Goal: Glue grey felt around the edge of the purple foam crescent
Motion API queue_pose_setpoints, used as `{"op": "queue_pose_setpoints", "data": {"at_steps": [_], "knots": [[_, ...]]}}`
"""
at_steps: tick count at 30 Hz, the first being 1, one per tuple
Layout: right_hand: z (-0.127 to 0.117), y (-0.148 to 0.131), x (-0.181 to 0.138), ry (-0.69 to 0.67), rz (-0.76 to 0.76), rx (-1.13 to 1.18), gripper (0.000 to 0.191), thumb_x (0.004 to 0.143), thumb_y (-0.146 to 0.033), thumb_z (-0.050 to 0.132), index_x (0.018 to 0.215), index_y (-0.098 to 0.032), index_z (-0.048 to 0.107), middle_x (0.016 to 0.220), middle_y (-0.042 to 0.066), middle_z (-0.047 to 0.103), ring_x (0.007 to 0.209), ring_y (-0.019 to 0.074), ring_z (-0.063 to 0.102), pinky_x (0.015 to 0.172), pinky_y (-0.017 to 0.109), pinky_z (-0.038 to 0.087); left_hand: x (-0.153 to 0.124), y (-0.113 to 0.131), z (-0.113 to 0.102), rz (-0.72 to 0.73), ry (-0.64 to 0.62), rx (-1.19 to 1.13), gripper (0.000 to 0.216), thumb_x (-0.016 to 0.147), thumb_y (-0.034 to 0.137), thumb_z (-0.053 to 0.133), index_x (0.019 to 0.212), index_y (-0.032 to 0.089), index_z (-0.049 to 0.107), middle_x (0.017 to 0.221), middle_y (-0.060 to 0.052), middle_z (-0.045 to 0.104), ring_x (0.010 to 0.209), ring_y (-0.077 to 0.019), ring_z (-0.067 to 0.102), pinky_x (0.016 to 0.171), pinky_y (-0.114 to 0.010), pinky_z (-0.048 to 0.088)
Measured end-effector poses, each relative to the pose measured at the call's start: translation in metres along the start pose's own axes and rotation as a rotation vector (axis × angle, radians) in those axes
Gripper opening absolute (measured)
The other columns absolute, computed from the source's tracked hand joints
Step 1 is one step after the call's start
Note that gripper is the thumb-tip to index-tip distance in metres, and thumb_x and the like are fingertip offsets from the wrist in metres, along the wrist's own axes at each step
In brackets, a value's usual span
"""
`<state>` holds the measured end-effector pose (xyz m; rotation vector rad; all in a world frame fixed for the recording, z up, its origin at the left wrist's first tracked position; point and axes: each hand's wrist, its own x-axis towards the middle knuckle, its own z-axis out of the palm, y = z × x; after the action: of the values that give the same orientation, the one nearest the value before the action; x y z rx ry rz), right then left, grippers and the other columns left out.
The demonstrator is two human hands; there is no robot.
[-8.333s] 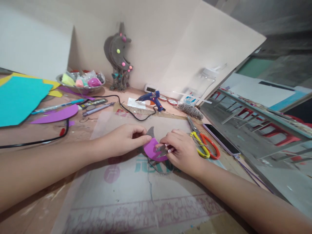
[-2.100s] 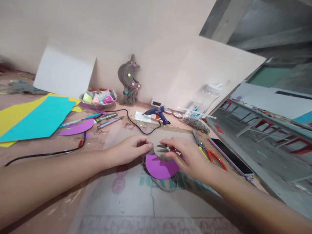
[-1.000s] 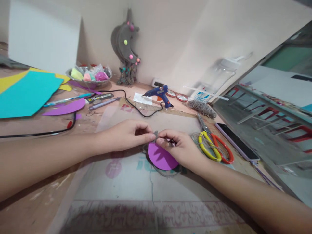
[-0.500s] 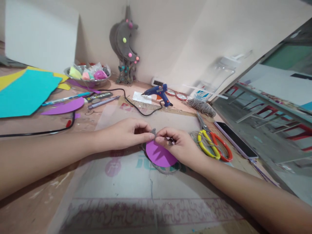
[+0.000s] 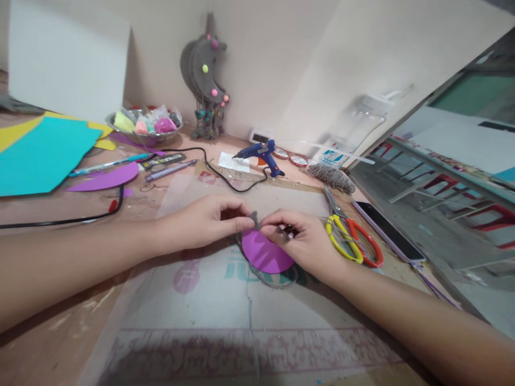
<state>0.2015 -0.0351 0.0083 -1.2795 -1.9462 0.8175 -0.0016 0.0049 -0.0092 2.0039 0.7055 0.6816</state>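
Note:
A round purple disc (image 5: 267, 253) lies under my fingertips, over a loop of grey yarn (image 5: 277, 283). At the disc's upper edge, my left hand (image 5: 211, 217) is closed in a pinch on a small grey piece (image 5: 255, 217), which looks like yarn. My right hand (image 5: 306, 238) sits just to the right, thumb and forefinger pressed together at the same grey piece. What exactly lies between the right fingertips is too small to make out. Part of the disc is hidden behind the right hand.
Right of my hands lie scissors (image 5: 352, 236) and a phone (image 5: 388, 230). Behind stand a blue glue gun (image 5: 261, 153), a grey yarn bundle (image 5: 332, 178) and a bowl (image 5: 148, 136) of bagged clay-like pieces. Turquoise sheets (image 5: 44, 155) and a black cord (image 5: 52, 222) are left.
The fingertips of my right hand have shifted slightly right, away from the left ones. The disc has barely moved, and both hands stay at its upper edge.

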Motion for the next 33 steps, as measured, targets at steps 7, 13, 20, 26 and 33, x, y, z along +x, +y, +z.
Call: {"op": "queue_pose_setpoints", "data": {"at_steps": [7,13,20,26,33], "knots": [[-0.033,0.027,0.021,0.363,0.032,0.3,0.031,0.086,-0.048,0.052,0.073,-0.02,0.058,0.049,-0.007,0.03,0.045,0.0094,0.031,0.046,0.025,0.027,0.0,0.001,0.001,0.025,0.055,-0.113,0.011,0.085,0.017,0.048,0.087,0.015,0.058,0.079,0.0,0.061,0.074,-0.0112,0.056,0.069,-0.023,0.046],[-0.017,0.014,0.012,-0.154,0.217,0.14,0.035,0.08,-0.049,0.056,0.081,-0.015,0.066,0.056,-0.002,0.05,0.056,0.0111,0.046,0.054,0.025,0.034,0.0,0.003,0.001,-0.002,0.069,-0.155,0.014,0.085,0.014,0.047,0.093,0.015,0.058,0.08,-0.001,0.064,0.074,-0.011,0.059,0.068,-0.023,0.048],[-0.007,0.002,0.005,-0.24,0.312,0.3,0.025,0.075,-0.039,0.065,0.068,-0.015,0.059,0.055,-0.005,0.046,0.05,0.0065,0.037,0.05,0.022,0.03,0.0,0.007,0.001,-0.039,0.109,-0.024,0.024,0.077,0.007,0.049,0.093,0.018,0.062,0.089,0.0,0.066,0.083,-0.0124,0.061,0.075,-0.024,0.049],[-0.004,0.008,0.002,-0.109,0.268,0.37,0.03,0.077,-0.043,0.063,0.067,-0.016,0.056,0.056,-0.006,0.045,0.049,0.0057,0.036,0.049,0.021,0.029,-0.001,0.011,0.0,-0.131,0.094,-0.068,0.017,0.08,0.018,0.049,0.093,0.016,0.06,0.084,0.0,0.065,0.077,-0.0131,0.06,0.069,-0.024,0.047],[0.0,0.0,-0.001,-0.059,0.242,0.236,0.036,0.074,-0.051,0.063,0.068,-0.015,0.059,0.06,-0.003,0.05,0.054,0.008,0.042,0.053,0.023,0.036,-0.002,0.005,0.002,-0.151,0.046,0.048,0.026,0.083,0.039,0.052,0.072,0.016,0.057,0.06,0.004,0.051,0.055,-0.0091,0.048,0.049,-0.02,0.037]]}}
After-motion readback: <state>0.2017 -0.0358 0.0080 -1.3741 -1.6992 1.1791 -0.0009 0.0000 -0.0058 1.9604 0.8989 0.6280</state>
